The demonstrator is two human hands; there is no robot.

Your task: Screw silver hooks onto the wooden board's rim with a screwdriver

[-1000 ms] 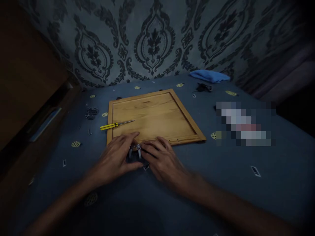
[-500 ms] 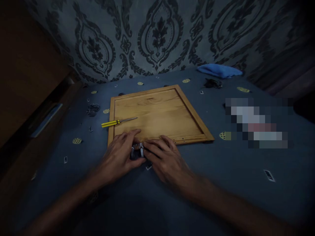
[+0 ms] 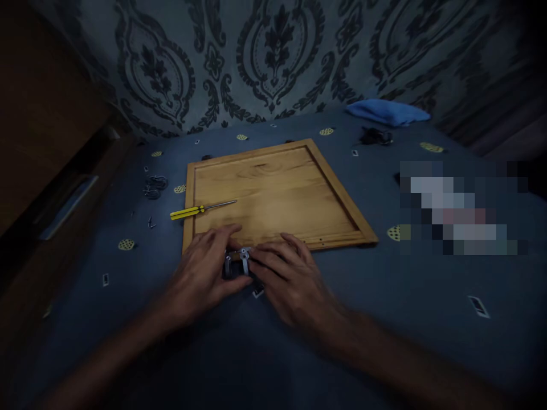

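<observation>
A square wooden panel [image 3: 277,188] with a raised frame lies flat on a blue patterned cloth. At its near edge my left hand [image 3: 205,273] and my right hand [image 3: 290,279] meet around a small metal hinge [image 3: 239,261]. Both hands have their fingers curled onto the hinge, which sits against the panel's front rail. Only two bright metal ends of the hinge show between my fingers. A yellow-handled screwdriver [image 3: 194,210] lies across the panel's left edge, a little beyond my left hand.
More small metal fittings [image 3: 154,185] and loose screws [image 3: 150,222] lie on the cloth to the left. A folded blue cloth [image 3: 387,111] and a dark fitting [image 3: 376,135] lie at the far right. A wooden cabinet [image 3: 47,131] stands on the left, patterned wallpaper behind.
My hands stay on the hinge at the panel's near edge. Only the camera has shifted slightly, so the scene sits a little differently in view.
</observation>
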